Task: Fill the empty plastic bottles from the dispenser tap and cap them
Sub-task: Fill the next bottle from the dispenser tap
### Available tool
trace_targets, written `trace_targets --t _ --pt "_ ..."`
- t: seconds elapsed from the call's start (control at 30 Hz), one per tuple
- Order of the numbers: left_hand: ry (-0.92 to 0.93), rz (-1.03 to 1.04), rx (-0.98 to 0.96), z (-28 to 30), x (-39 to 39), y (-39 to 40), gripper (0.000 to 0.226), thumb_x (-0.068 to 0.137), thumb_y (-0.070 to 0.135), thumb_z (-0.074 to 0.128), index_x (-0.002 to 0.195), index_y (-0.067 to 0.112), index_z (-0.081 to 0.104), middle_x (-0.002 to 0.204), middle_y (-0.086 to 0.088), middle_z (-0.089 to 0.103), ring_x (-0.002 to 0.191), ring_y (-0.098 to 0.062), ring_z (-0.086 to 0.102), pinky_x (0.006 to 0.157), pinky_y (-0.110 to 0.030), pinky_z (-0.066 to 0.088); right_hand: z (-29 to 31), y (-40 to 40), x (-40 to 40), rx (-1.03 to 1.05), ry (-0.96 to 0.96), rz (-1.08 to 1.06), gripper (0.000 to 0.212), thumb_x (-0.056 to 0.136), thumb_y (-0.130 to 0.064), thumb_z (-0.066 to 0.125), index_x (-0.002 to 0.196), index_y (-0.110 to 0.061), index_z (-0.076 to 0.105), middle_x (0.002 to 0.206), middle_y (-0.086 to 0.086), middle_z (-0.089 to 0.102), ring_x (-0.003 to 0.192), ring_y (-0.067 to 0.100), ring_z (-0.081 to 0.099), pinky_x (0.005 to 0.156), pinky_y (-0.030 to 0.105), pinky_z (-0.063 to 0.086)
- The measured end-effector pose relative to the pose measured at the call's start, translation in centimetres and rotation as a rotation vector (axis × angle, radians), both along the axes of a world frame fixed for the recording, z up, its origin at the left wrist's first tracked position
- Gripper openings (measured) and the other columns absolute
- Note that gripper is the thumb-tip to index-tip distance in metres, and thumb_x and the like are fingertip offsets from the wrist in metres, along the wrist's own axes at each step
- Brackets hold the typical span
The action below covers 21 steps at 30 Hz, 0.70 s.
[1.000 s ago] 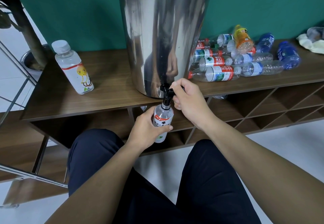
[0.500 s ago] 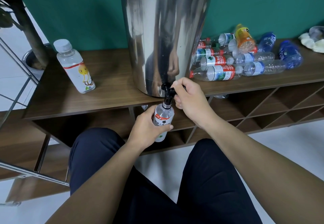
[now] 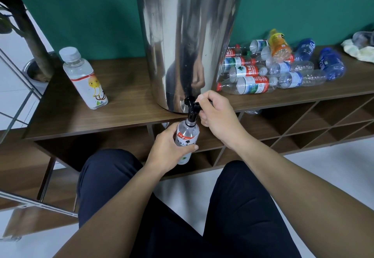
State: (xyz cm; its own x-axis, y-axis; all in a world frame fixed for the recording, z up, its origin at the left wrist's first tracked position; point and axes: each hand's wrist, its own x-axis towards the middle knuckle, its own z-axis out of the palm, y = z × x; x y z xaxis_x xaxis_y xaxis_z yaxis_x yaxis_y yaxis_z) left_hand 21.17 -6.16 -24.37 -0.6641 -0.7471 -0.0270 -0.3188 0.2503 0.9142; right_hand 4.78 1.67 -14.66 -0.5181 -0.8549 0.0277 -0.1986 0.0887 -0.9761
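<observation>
A tall steel dispenser (image 3: 188,41) stands on the wooden shelf top (image 3: 125,104). Its black tap (image 3: 192,110) juts out over the front edge. My left hand (image 3: 170,150) grips a small clear bottle (image 3: 187,136) with a red and white label, its open neck right under the tap spout. My right hand (image 3: 216,116) grips the tap's lever, fingers curled round it. A capped bottle (image 3: 85,79) with a yellow cartoon label stands upright to the dispenser's left. Several empty bottles (image 3: 269,71) lie in a heap on its right.
A crumpled pale cloth (image 3: 360,52) lies at the shelf's far right. Open cubbies (image 3: 303,122) run below the shelf top. A potted plant trunk (image 3: 26,25) and a metal rack (image 3: 30,205) stand on the left. My knees in dark trousers fill the lower view.
Both hands keep their hold on the bottle and the tap lever. Only the view has shifted slightly.
</observation>
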Motion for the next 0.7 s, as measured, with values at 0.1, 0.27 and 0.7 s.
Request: trace_targets --t 0.1,0.27,0.7 --pt "0.006 -0.002 -0.005 -0.08 -0.05 -0.02 0.076 0.077 0.036 0.103 0.144 0.037 0.066 0.126 0.022 0.076 0.117 0.003 0.071 0.109 -0.041 0.061 0.09 0.05 -0.03 -0.009 0.001 0.0 0.026 0.116 -0.028 0.054 0.095 -0.015 0.063 0.061 -0.015 0.048 0.059 0.007 0.045 0.06 0.029 0.038" --pt "0.003 -0.003 -0.008 -0.2 -0.09 -0.1 0.078 0.077 0.036 0.103 0.145 0.037 0.066 0.127 0.023 0.076 0.118 0.003 0.071 0.109 -0.039 0.06 0.02 0.06 -0.04 -0.005 0.003 0.002 0.026 0.115 -0.028 0.055 0.096 -0.013 0.063 0.062 -0.014 0.047 0.06 0.009 0.044 0.06 0.032 0.037" --pt "0.013 -0.009 -0.013 -0.28 -0.15 -0.13 0.073 0.077 0.034 0.104 0.141 0.036 0.068 0.122 0.024 0.078 0.112 0.008 0.071 0.101 -0.025 0.058 0.18 0.07 0.11 -0.011 -0.006 0.001 0.025 0.115 -0.027 0.054 0.094 -0.015 0.062 0.059 -0.015 0.045 0.056 0.009 0.042 0.058 0.033 0.034"
